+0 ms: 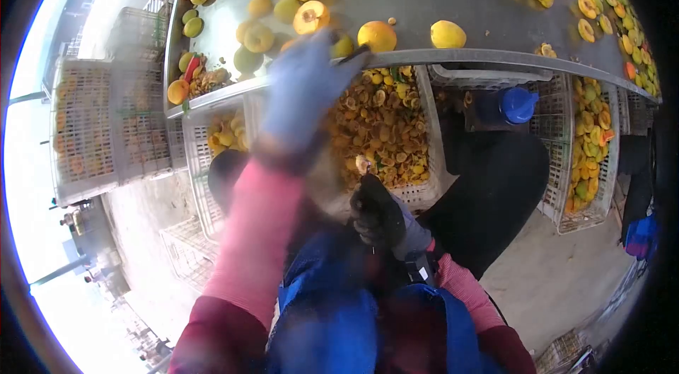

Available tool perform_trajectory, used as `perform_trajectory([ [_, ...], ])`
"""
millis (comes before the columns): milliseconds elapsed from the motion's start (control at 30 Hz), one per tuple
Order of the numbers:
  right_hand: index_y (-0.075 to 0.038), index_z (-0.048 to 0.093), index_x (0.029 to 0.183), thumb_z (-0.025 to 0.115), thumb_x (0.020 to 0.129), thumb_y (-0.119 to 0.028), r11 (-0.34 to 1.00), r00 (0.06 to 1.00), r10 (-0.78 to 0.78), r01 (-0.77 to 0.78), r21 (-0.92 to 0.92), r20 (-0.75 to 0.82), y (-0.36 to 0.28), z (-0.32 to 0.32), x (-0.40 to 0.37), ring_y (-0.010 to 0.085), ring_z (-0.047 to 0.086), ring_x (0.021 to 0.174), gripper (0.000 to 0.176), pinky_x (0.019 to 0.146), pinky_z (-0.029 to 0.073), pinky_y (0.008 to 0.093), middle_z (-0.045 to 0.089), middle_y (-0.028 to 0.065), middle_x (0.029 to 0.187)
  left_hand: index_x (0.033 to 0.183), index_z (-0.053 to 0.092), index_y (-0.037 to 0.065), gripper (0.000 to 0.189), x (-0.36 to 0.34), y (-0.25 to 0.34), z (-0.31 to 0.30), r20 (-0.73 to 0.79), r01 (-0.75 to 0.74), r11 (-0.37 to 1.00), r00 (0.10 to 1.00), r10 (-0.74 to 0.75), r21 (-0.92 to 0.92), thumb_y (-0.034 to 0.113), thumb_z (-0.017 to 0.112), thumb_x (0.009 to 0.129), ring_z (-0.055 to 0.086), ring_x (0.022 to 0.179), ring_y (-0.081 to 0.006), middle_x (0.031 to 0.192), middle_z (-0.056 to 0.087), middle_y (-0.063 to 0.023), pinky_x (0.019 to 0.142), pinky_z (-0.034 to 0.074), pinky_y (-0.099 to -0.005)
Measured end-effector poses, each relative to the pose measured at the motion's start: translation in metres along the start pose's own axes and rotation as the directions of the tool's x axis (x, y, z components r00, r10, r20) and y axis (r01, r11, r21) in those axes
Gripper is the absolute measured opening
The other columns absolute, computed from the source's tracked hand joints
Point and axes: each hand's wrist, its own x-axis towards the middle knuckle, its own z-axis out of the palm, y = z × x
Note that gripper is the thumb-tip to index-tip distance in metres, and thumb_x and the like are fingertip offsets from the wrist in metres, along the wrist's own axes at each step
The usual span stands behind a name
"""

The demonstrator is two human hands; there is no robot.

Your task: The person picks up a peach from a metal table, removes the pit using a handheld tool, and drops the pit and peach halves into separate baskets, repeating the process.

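Note:
My left hand point(304, 91), in a light blue glove with dark fingertips, is smeared by motion at the front edge of the metal table point(467, 9). It is near some halved fruits that look like yellow peaches point(311, 17); whether it holds anything cannot be made out. In a black and grey glove, my right hand point(378, 218) is closed in front of my lap. From its fist sticks up a small hand tool point(363, 164) with a pale, reddish tip. Close to the tabletop's edge lie an orange fruit point(377, 36) and a yellow fruit point(448, 34).
Below the table edge, between my knees, stands a crate point(433, 116) of fruit scraps. A crate of yellow fruit pieces point(590, 147) is at right, beside a blue-lidded container point(518, 105). Stacked crates point(85, 126) stand at left. More fruit point(640, 55) covers the table's far right.

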Motion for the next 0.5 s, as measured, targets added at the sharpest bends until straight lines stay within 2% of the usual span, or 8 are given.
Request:
perform_trajectory([
  [100, -0.015, 0.05, 0.077, 0.04, 0.09, -0.056, 0.947, 0.968, -0.218, 0.18, -0.266, -0.121, 0.013, -0.018, 0.005, 0.0085, 0.03, 0.038, 0.045, 0.035, 0.027, 0.0241, 0.034, -0.0054, 0.05, 0.095, 0.057, 0.002, 0.054, 0.056, 0.015, 0.063, 0.226, 0.004, 0.988, 0.973, -0.039, 0.154, 0.049, 0.066, 0.07, 0.062, 0.089, -0.0323, 0.091, 0.064, -0.0161, 0.077, 0.048, -0.0409],
  [167, -0.014, 0.049, 0.076, 0.04, 0.09, -0.056, 0.993, 0.991, -0.084, 0.093, 0.079, -0.105, -0.015, 0.0, -0.008, 0.0088, 0.032, 0.039, 0.045, 0.035, 0.028, 0.0245, 0.034, -0.0049, 0.05, 0.094, 0.057, 0.002, 0.052, 0.075, 0.007, 0.07, 0.296, -0.083, 0.992, 0.954, 0.052, 0.094, 0.047, 0.068, 0.07, 0.061, 0.088, -0.0341, 0.09, 0.063, -0.0197, 0.076, 0.048, -0.0408],
  [233, -0.014, 0.049, 0.076, 0.041, 0.091, -0.053, 0.93, 0.933, -0.317, 0.27, -0.248, -0.17, -0.006, -0.016, -0.001, 0.0095, 0.035, 0.04, 0.043, 0.035, 0.03, 0.0252, 0.037, -0.0033, 0.053, 0.1, 0.055, -0.001, 0.056, 0.073, 0.003, 0.062, 0.32, -0.137, 0.991, 0.939, 0.128, 0.007, 0.042, 0.072, 0.069, 0.062, 0.087, -0.0304, 0.094, 0.063, -0.0192, 0.078, 0.049, -0.0375],
  [333, -0.014, 0.048, 0.075, 0.043, 0.091, -0.049, 0.974, 0.979, -0.176, 0.158, 0.164, 0.104, -0.037, -0.002, -0.025, 0.0108, 0.039, 0.044, 0.039, 0.036, 0.031, 0.0256, 0.04, -0.001, 0.057, 0.109, 0.051, -0.004, 0.06, 0.05, -0.003, 0.054, 0.092, -0.063, 0.925, 0.99, 0.104, -0.374, 0.034, 0.073, 0.068, 0.06, 0.095, -0.0282, 0.108, 0.059, -0.0168, 0.084, 0.046, -0.0372],
  [367, -0.014, 0.048, 0.075, 0.044, 0.091, -0.048, 0.911, 0.953, -0.103, -0.025, 0.412, 0.286, -0.053, 0.008, -0.039, 0.0113, 0.04, 0.045, 0.037, 0.037, 0.032, 0.0257, 0.041, -0.0003, 0.058, 0.114, 0.049, -0.005, 0.061, 0.031, 0.006, 0.041, 0.121, 0.073, 0.715, 0.992, 0.017, -0.696, 0.029, 0.073, 0.068, 0.059, 0.094, -0.0253, 0.108, 0.057, -0.0146, 0.083, 0.046, -0.0353],
  [400, -0.014, 0.048, 0.076, 0.044, 0.091, -0.046, 0.907, 0.926, -0.193, 0.041, 0.419, 0.325, -0.058, 0.014, -0.046, 0.0116, 0.04, 0.045, 0.036, 0.037, 0.032, 0.0255, 0.042, 0.0002, 0.059, 0.118, 0.047, -0.005, 0.063, 0.01, 0.015, 0.027, 0.183, 0.193, 0.383, 0.981, -0.063, -0.903, 0.025, 0.073, 0.069, 0.058, 0.093, -0.0225, 0.108, 0.056, -0.0124, 0.083, 0.046, -0.0335],
  [467, -0.014, 0.05, 0.081, 0.045, 0.091, -0.045, 0.889, 0.9, -0.264, 0.086, 0.45, 0.348, -0.062, 0.022, -0.044, 0.0116, 0.041, 0.046, 0.033, 0.038, 0.034, 0.0255, 0.044, 0.0002, 0.061, 0.127, 0.039, -0.006, 0.065, -0.036, 0.021, 0.015, 0.216, 0.22, 0.075, 0.974, -0.067, -0.973, 0.027, 0.066, 0.077, 0.055, 0.095, -0.0191, 0.11, 0.053, -0.0112, 0.087, 0.043, -0.0305],
  [500, -0.014, 0.051, 0.084, 0.046, 0.091, -0.044, 0.878, 0.909, -0.251, 0.07, 0.473, 0.333, -0.063, 0.022, -0.037, 0.0113, 0.042, 0.047, 0.032, 0.038, 0.035, 0.0256, 0.045, -0.0004, 0.062, 0.126, 0.041, -0.006, 0.065, -0.059, 0.022, 0.006, 0.291, 0.316, 0.286, 0.948, -0.127, -0.904, 0.03, 0.065, 0.078, 0.055, 0.096, -0.0189, 0.11, 0.054, -0.0116, 0.086, 0.044, -0.0294],
])
